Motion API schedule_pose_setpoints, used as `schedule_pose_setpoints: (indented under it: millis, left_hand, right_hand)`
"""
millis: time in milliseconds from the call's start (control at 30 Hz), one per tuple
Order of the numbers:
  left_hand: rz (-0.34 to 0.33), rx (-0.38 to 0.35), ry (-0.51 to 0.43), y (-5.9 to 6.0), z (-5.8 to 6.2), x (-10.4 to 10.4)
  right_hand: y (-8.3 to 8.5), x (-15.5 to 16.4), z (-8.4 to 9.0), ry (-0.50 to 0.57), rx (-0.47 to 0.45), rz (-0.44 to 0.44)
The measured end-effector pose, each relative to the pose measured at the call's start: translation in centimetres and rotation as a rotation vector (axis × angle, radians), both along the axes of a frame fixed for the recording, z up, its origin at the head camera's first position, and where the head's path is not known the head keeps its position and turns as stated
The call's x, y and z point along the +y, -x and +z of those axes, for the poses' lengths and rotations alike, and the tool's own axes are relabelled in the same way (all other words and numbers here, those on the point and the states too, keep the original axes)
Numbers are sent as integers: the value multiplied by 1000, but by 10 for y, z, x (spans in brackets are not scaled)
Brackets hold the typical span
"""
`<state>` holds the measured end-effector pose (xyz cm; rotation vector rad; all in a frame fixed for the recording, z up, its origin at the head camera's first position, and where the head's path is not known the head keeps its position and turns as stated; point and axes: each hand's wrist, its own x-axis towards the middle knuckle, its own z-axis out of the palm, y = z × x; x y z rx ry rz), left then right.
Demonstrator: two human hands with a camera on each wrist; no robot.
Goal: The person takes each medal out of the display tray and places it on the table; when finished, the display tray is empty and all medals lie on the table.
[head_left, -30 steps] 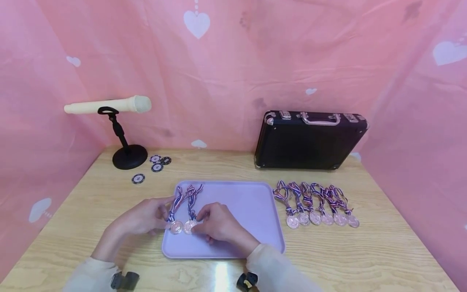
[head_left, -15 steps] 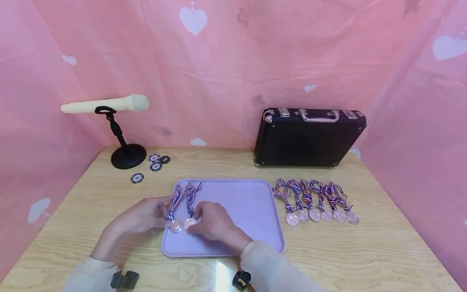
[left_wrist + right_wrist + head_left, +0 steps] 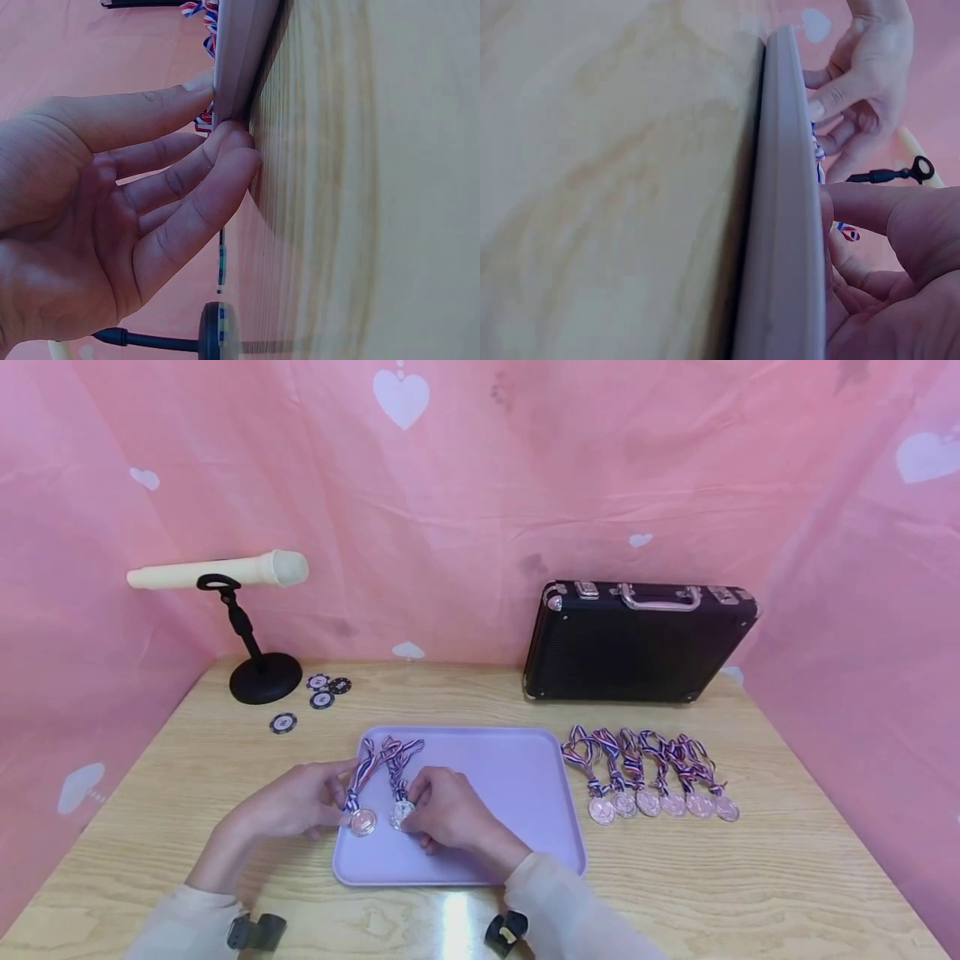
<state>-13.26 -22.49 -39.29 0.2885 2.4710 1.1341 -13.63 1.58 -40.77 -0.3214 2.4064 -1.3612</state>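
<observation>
Two medals with striped ribbons lie side by side at the left of a lilac tray. My right hand is over the tray, its thumb and index finger pinching the edge of the silver-looking medal. The other medal lies to its left, by the tray's rim. My left hand rests at the tray's left edge; in the left wrist view its thumb touches the rim and its relaxed fingers reach the table beside it. In the right wrist view, the tray's side hides the medals' faces.
Right of the tray, several more ribboned medals lie in a row. Behind them stands a black case with a handle on top. Back left, a white microphone sits on a black stand, with several poker chips nearby.
The medal under my right hand has shifted slightly right, away from the other medal, and its ribbon has moved with it. My left hand has stayed at the tray's edge.
</observation>
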Motion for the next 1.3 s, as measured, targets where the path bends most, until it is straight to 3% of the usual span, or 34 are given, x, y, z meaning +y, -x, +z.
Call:
schedule_pose_setpoints:
  millis: [133, 533, 800, 1133, 1300]
  left_hand:
    - [7, -6, -2, 0, -1, 0]
    - [10, -7, -1, 1, 0, -1]
    - [21, -26, 0, 0, 0, 0]
    - [44, -47, 27, 2, -3, 3]
    - [43, -41, 38, 1, -2, 3]
  right_hand:
    - [2, 6, -1, 58, -68, 0]
    - [10, 27, 2, 201, -86, 18]
    - [17, 52, 12, 263, -76, -70]
    - [25, 81, 18, 244, -36, -185]
    - [27, 94, 26, 298, -44, -226]
